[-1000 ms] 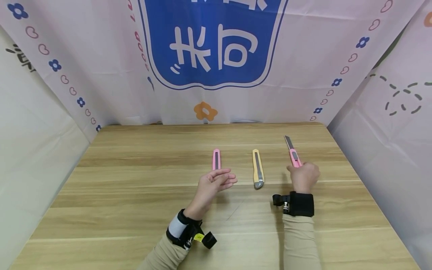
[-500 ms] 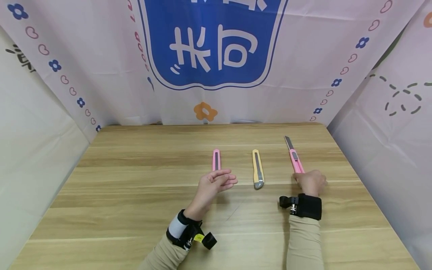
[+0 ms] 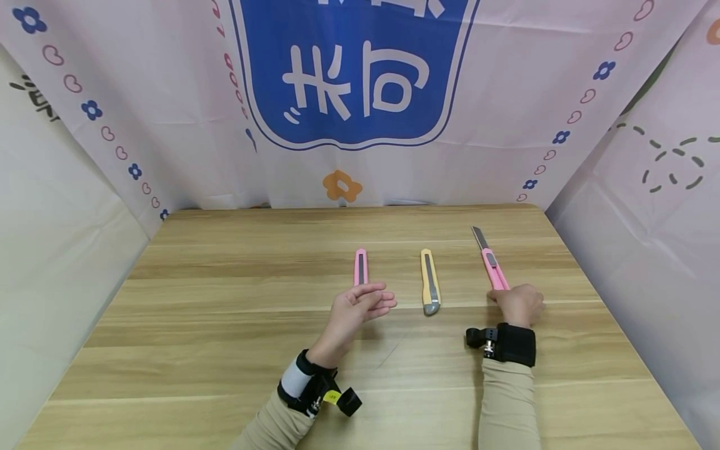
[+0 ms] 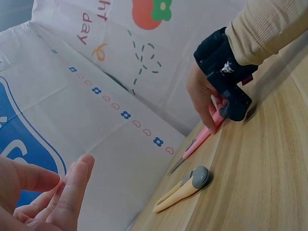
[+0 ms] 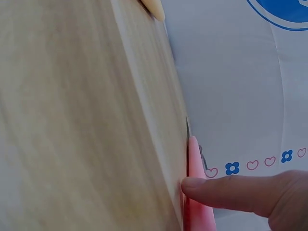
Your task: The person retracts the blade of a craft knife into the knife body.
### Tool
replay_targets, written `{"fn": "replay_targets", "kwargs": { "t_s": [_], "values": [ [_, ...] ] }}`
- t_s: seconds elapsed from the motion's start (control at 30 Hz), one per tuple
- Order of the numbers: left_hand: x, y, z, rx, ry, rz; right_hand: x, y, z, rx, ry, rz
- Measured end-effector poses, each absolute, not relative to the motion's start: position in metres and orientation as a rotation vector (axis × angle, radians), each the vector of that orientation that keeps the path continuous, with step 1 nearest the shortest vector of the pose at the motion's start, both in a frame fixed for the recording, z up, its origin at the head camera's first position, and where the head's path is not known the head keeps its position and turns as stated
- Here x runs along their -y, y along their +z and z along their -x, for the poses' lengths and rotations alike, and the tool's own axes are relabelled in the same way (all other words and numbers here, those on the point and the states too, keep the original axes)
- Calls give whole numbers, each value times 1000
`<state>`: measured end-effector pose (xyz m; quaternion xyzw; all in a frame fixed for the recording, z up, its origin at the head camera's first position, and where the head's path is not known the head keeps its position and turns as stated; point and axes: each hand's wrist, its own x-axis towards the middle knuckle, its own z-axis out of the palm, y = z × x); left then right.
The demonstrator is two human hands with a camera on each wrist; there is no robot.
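My right hand [image 3: 519, 303] pinches the rear end of a pink utility knife [image 3: 495, 275], whose metal blade [image 3: 480, 237] extends toward the back of the table. Seen from the right wrist, my thumb [image 5: 231, 192] lies against the handle's side, close over the wood. A yellow utility knife [image 3: 430, 281] with a grey end cap lies in the middle, its blade not showing. Left of it is a second pink utility knife [image 3: 361, 265], its lower part hidden behind my left hand [image 3: 355, 309]. That left hand holds nothing, its fingers loosely extended and thumb close to them.
The wooden table [image 3: 225, 325] carries the three knives side by side. A white printed curtain [image 3: 495, 112] with a blue emblem hangs along its back edge, and pale cloth [image 3: 635, 250] hangs at the right side.
My right hand has slid back along the handle toward its end and slightly right. Since then the blade tip has swung slightly left. The left hand stays where it was.
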<state>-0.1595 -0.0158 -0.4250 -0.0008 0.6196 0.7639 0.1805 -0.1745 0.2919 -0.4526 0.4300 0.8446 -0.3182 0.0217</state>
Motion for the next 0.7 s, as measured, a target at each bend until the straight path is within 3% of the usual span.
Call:
{"fn": "replay_targets", "kwargs": {
  "t_s": [0.7],
  "values": [
    [17, -426, 160, -1764, 2146, -12, -293, -456, 174, -2659, -1037, -1347]
  ]
}}
